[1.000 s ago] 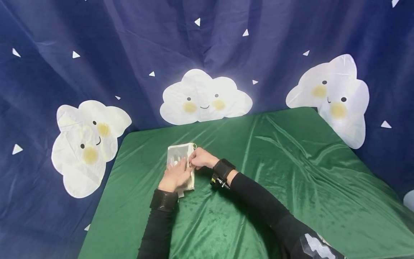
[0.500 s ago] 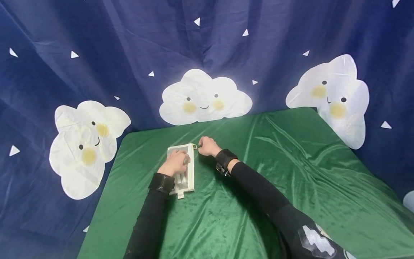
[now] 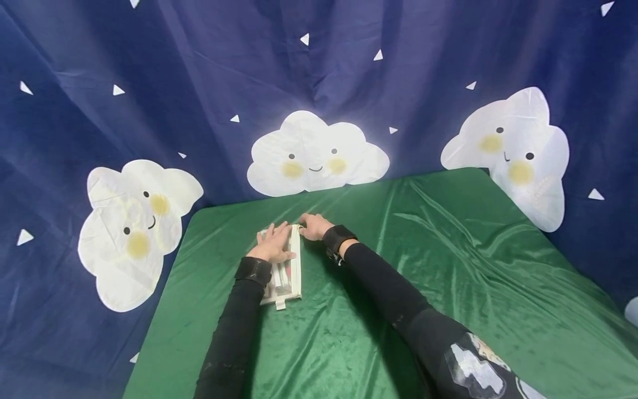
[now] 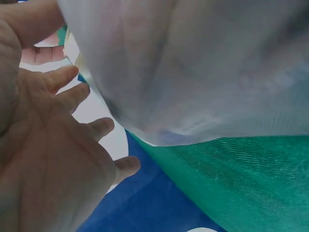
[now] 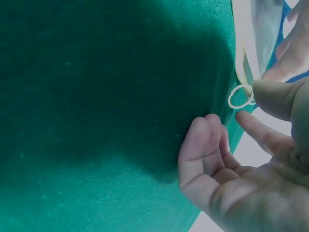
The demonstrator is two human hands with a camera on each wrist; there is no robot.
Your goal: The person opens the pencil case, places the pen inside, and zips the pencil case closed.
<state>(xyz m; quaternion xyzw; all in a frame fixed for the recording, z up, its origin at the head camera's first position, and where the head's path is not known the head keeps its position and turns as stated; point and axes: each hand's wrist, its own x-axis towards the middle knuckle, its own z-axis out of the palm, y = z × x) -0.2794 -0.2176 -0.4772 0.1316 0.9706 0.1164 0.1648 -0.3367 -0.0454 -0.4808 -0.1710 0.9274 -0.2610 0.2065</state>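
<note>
A see-through zip pouch (image 3: 296, 277) with cream edges lies on the green cloth, with pale and pinkish contents showing through it. My left hand (image 3: 271, 244) rests on its upper part, fingers spread and straight. In the left wrist view the pouch's cloudy side (image 4: 183, 87) fills the top, beside the spread fingers. At the pouch's far right corner is my right hand (image 3: 315, 227). The right wrist view has a ring pull (image 5: 229, 99) at the zip's end; the thumb overlaps its edge, the index fingertip sits just below, and a gap shows between them. The other fingers are curled.
Green velvety cloth (image 3: 359, 310) with folds covers the table. Behind it hangs a dark blue curtain (image 3: 339, 66) printed with smiling white clouds (image 3: 314, 158) and small white triangles. A small tab (image 3: 281, 305) sticks out at the pouch's near end.
The right hand moved from the pouch's right edge up and away, then back left to its far corner. The left hand lifted and curled, then spread flat over the pouch's upper part.
</note>
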